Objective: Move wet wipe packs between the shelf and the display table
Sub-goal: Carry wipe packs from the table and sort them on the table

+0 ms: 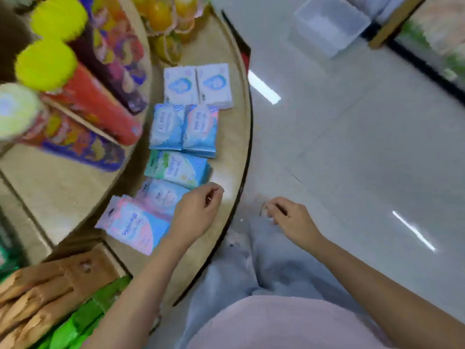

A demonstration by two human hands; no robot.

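1. Wet wipe packs lie flat on the round display table [232, 147], in a column from lower left up to frame centre, just inside the rim.
2. Count, top to bottom:
   - 2 white-blue packs [197, 84] side by side
   - 2 blue packs [183, 128] side by side
   - 1 green-blue pack [176, 167]
   - 1 pale pack [161, 195]
   - 1 pink-blue pack [130, 222]
   - That's 7 seen from above; can't tell if more are stacked under.
3. L hand [196, 212] hovers over the table at lower centre, overlapping the right edges of the pale pack & pink-blue pack. Fingers are loosely curled w/ nothing in them.
4. R hand [289, 217] is off the table, over the trouser leg [264, 260] right of the rim. Fingers are loosely curled & seem to hold nothing, tho the view is blurred.
5. Key relation: the 2 nearest packs sit just left of the L hand. The pink-blue pack's long axis runs upper left to lower right, toward the L forearm. L hand is clearly nearer; R hand is well apart, w/ the rim between.
6. Judgement: L hand would prob. take a pack by its near right edge. Can't tell which shelf is meant.
7. Also there:
   - 3 lidded canisters [100, 104] upper left (2 yellow lids, 1 pale)
   - netted oranges [161, 13] top centre
   - brown paper bags [37, 298] lower left
   - 1 clear plastic box [329, 23] on the floor, upper right
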